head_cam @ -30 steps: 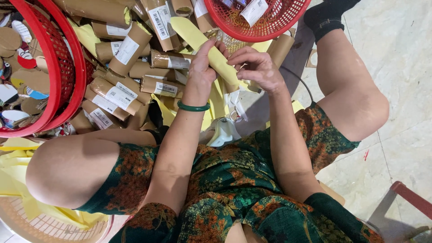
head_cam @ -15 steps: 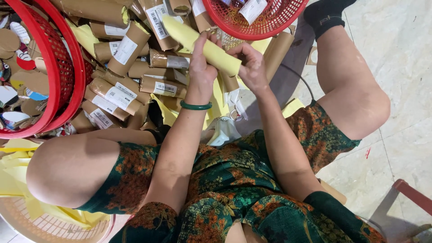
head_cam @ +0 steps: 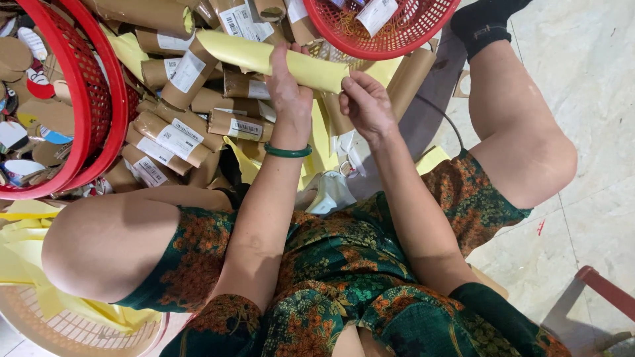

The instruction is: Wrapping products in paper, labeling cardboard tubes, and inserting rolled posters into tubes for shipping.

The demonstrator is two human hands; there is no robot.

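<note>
Both my hands hold a rolled yellow paper sheet (head_cam: 264, 58) that lies crosswise above a heap of parcels. My left hand (head_cam: 288, 89) grips its middle, fingers wrapped over the top; a green bangle (head_cam: 288, 152) circles that wrist. My right hand (head_cam: 366, 104) pinches the roll's right end with thumb and fingertips. Beneath the roll lies a pile of brown paper-wrapped tube parcels (head_cam: 173, 135), each with a white label.
A large red mesh basket (head_cam: 89, 99) stands at the left with cardboard pieces inside. A smaller red basket (head_cam: 387, 30) sits at the top. Loose yellow sheets (head_cam: 23, 254) lie at the lower left over a white basket (head_cam: 79, 330). My knees flank the pile.
The yellow sheet, loose and bent a second ago, is now rolled tighter and held level. Both hands have risen toward the top basket.
</note>
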